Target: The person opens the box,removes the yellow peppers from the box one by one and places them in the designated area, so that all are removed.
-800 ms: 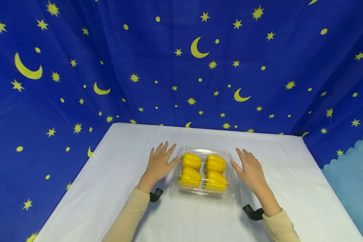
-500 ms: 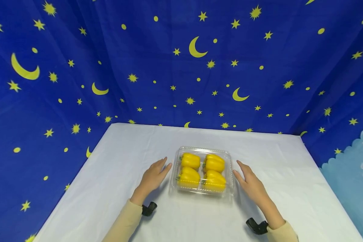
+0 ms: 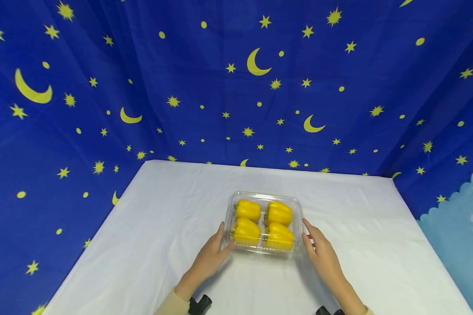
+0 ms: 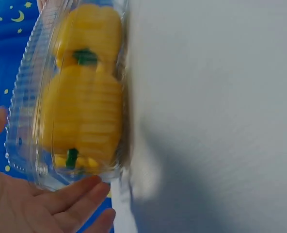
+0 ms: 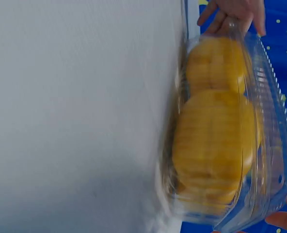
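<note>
A clear plastic clamshell container point(image 3: 262, 195) with several yellow bell peppers point(image 3: 248, 231) inside sits on the white tabletop. Green stems show on some of them. At its near left corner is my left hand point(image 3: 209, 258), fingers fairly straight along the side and thumb by the front edge. The left wrist view shows those fingers point(image 4: 78, 199) right at the container's end, with the thumb apart near the ridged rim. My right hand point(image 3: 324, 253) is at the right side, its fingertips close to the wall. In the right wrist view only a bit of that hand shows at the lower right.
A white cloth point(image 3: 173, 201) covers the table. Behind and to the left hangs a blue curtain point(image 3: 213, 87) with yellow moons and stars; a light blue patch point(image 3: 461, 227) is at the right. Black wrist camera mounts point(image 3: 200, 304) sit below the hands.
Both hands have drawn back from the container's far sides toward its near corners and come in closer to it. The container stays in place.
</note>
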`<state>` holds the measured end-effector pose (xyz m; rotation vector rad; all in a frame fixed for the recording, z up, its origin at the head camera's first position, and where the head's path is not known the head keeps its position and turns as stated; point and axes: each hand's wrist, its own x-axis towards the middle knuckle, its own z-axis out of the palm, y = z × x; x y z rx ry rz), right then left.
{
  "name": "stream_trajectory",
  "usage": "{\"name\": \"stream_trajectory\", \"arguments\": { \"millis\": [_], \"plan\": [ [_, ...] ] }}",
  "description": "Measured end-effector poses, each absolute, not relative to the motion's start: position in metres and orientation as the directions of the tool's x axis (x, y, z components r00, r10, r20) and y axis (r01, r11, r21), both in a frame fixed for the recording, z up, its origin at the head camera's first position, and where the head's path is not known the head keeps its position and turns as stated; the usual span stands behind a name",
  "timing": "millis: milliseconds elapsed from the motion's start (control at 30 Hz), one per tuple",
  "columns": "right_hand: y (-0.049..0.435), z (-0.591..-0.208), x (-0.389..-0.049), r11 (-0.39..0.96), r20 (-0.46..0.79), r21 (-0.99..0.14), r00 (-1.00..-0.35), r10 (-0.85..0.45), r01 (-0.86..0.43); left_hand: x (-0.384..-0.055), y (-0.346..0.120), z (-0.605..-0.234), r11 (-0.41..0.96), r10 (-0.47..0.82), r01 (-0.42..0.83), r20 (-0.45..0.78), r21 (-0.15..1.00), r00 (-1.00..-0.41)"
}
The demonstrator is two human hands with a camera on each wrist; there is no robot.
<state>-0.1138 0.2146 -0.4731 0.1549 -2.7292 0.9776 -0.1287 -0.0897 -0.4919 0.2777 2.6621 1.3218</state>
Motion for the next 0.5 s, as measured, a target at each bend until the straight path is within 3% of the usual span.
{"name": "stream_trajectory", "arguments": {
  "millis": [200, 333, 500],
  "plan": [
    [0.208, -0.475, -0.101, 0.782, 0.305, -0.589, -0.952, -0.018, -0.203, -0.12, -0.086, -0.502, 0.546, 0.17, 0.174, 0.095, 0.819, -0.981],
    [0.202, -0.478, -0.095, 0.804, 0.319, -0.55, -0.946, -0.047, -0.225, -0.122, -0.085, -0.509, 0.425, 0.088, 0.219, 0.2, 0.878, -0.976],
    [0.197, -0.482, -0.091, 0.864, 0.337, -0.429, -0.934, -0.119, -0.264, -0.122, -0.082, -0.512, 0.113, -0.017, 0.062, 0.064, 0.992, -0.998]
  ]
}}
